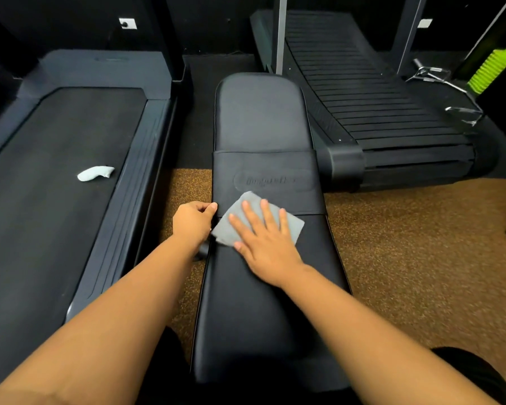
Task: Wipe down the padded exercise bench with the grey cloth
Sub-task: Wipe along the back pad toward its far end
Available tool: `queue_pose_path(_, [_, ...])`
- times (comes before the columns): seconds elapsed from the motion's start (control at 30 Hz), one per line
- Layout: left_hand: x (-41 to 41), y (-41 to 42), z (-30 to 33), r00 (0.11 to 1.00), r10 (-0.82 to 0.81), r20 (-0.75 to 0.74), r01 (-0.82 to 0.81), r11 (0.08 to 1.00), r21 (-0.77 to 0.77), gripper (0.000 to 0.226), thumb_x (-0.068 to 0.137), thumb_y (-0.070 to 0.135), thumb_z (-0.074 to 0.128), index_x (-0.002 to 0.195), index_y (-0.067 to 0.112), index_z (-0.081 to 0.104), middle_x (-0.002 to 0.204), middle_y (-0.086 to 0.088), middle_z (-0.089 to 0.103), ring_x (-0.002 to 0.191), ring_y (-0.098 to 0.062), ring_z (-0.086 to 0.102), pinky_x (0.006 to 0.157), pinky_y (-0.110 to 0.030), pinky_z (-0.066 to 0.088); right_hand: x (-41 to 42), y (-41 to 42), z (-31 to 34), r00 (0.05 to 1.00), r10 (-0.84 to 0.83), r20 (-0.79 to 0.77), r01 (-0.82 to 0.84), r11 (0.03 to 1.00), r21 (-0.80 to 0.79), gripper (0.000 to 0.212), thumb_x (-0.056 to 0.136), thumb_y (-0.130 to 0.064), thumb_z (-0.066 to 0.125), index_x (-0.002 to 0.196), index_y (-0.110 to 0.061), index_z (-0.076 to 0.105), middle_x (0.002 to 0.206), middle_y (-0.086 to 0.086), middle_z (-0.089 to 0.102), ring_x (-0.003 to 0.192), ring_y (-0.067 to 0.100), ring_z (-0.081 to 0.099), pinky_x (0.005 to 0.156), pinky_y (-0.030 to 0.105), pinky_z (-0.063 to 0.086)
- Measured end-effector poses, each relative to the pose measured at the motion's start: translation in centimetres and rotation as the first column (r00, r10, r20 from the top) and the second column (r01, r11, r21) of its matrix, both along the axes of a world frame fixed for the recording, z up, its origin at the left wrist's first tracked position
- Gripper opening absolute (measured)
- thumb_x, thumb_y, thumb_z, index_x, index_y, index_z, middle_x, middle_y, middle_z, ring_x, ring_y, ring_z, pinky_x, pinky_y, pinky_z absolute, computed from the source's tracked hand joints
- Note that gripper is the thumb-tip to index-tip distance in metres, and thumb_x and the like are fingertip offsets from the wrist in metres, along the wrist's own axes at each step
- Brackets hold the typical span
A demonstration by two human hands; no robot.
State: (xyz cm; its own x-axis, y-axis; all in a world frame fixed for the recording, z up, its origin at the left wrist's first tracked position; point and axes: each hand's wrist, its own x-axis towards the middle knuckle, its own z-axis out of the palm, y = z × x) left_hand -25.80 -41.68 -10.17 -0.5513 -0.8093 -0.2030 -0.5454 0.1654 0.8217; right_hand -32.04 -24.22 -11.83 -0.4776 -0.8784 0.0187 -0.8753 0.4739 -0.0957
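1 flat right hand [263, 247] presses square grey cloth [287, 226] onto smooth padded bench [260, 118].

The right hand [263, 247] covers the middle of the grey cloth [289, 229]. The embossed logo [270, 181] on the padded surface [260, 118] is too blurred to read. The left hand's fingertips [209, 210] curl over the surface's edge, hiding their grip. The near end is cut off.
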Motion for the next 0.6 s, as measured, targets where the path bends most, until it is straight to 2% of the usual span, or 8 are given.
queue_pose_path(0.07, [0.1, 0.1, 0.0, 1.0, 0.007, -0.002, -0.007, 1.0, 0.026, 0.015, 0.091, 0.031, 0.065, 0.088, 0.019, 0.073, 0.087, -0.009, 0.072, 0.089, -0.031, 0.068, 0.085, -0.04, 0.054, 0.3, 1.3, -0.6, 0.995, 0.096, -0.013, -0.096, 0.995, 0.004, 0.057, 0.1, -0.053, 0.02, 0.155, -0.036, 0.016, 0.165, -0.001, 0.006, 0.151, 0.034, -0.002, 0.117, 0.059, -0.002])
queue_pose_path(0.13, [0.3, 0.1, -0.3, 1.0, 0.02, 0.0, -0.02, 0.999, 0.047, 0.014, 0.09, 0.03, 0.067, 0.077, 0.025, 0.069, 0.087, -0.007, 0.073, 0.088, -0.031, 0.068, 0.085, -0.042, 0.055, -0.7, 3.0, -0.8, 0.994, 0.108, -0.023, -0.108, 0.994, -0.013, 0.058, 0.1, -0.054, 0.021, 0.154, -0.035, 0.019, 0.165, -0.001, 0.01, 0.151, 0.033, 0.001, 0.118, 0.058, 0.001])
queue_pose_path(0.23, [1.0, 0.4, -0.5, 1.0, 0.013, -0.001, -0.013, 0.998, 0.057, 0.011, 0.09, 0.028, 0.067, 0.082, 0.023, 0.072, 0.091, -0.005, 0.074, 0.091, -0.028, 0.069, 0.086, -0.042, 0.055, -2.9, 5.0, -0.5, 0.997, -0.079, -0.017, 0.079, 0.996, -0.03, 0.062, 0.098, -0.057, 0.016, 0.155, -0.033, 0.019, 0.165, 0.0, 0.01, 0.151, 0.035, 0.003, 0.117, 0.062, 0.009])
queue_pose_path(0.33, [1.2, 0.3, -0.3, 0.999, -0.041, 0.017, 0.04, 0.997, 0.058, 0.018, 0.094, 0.025, 0.061, 0.097, 0.013, 0.074, 0.095, -0.011, 0.072, 0.093, -0.031, 0.067, 0.089, -0.042, 0.054, -3.3, 3.9, -0.2, 0.955, -0.295, 0.03, 0.296, 0.955, -0.021, 0.066, 0.096, -0.058, 0.006, 0.156, -0.032, 0.007, 0.165, 0.0, -0.005, 0.15, 0.034, -0.008, 0.118, 0.06, -0.001])
queue_pose_path(0.4, [1.2, 0.0, 0.1, 0.996, -0.082, 0.024, 0.078, 0.989, 0.128, 0.022, 0.097, 0.025, 0.055, 0.088, 0.013, 0.071, 0.085, -0.012, 0.068, 0.083, -0.029, 0.063, 0.085, -0.039, 0.054, -2.3, 1.9, 0.2, 0.938, -0.345, 0.044, 0.346, 0.938, -0.031, 0.062, 0.099, -0.054, 0.012, 0.157, -0.031, 0.005, 0.165, 0.001, -0.007, 0.149, 0.037, -0.011, 0.117, 0.061, -0.006])
queue_pose_path(0.47, [1.3, -0.4, 0.5, 0.995, -0.101, 0.007, 0.097, 0.973, 0.209, 0.029, 0.098, 0.026, 0.052, 0.074, 0.014, 0.065, 0.081, -0.01, 0.064, 0.08, -0.024, 0.058, 0.075, -0.035, 0.048, -0.6, 0.1, -0.1, 0.964, -0.264, 0.041, 0.265, 0.964, -0.025, 0.059, 0.102, -0.051, 0.02, 0.156, -0.032, 0.006, 0.165, 0.002, -0.006, 0.149, 0.038, -0.011, 0.116, 0.063, -0.006])
queue_pose_path(0.5, [1.4, -0.6, 0.6, 0.993, -0.12, 0.001, 0.116, 0.963, 0.243, 0.031, 0.099, 0.027, 0.05, 0.073, 0.014, 0.063, 0.085, -0.013, 0.064, 0.082, -0.024, 0.058, 0.075, -0.034, 0.045, 0.4, -0.5, -0.3, 0.981, -0.193, 0.027, 0.193, 0.981, -0.034, 0.059, 0.101, -0.05, 0.023, 0.156, -0.032, 0.011, 0.165, 0.003, 0.0, 0.149, 0.039, -0.007, 0.116, 0.064, -0.001])
queue_pose_path(0.6, [1.8, -0.8, 0.9, 0.984, -0.174, -0.028, 0.173, 0.918, 0.357, 0.03, 0.1, 0.031, 0.045, 0.084, 0.013, 0.063, 0.103, -0.015, 0.066, 0.093, -0.028, 0.061, 0.088, -0.035, 0.047, 3.9, -1.2, -1.0, 0.999, 0.022, -0.043, -0.024, 0.998, -0.058, 0.057, 0.099, -0.05, 0.027, 0.153, -0.031, 0.028, 0.163, 0.004, 0.02, 0.149, 0.04, 0.011, 0.114, 0.066, 0.014])
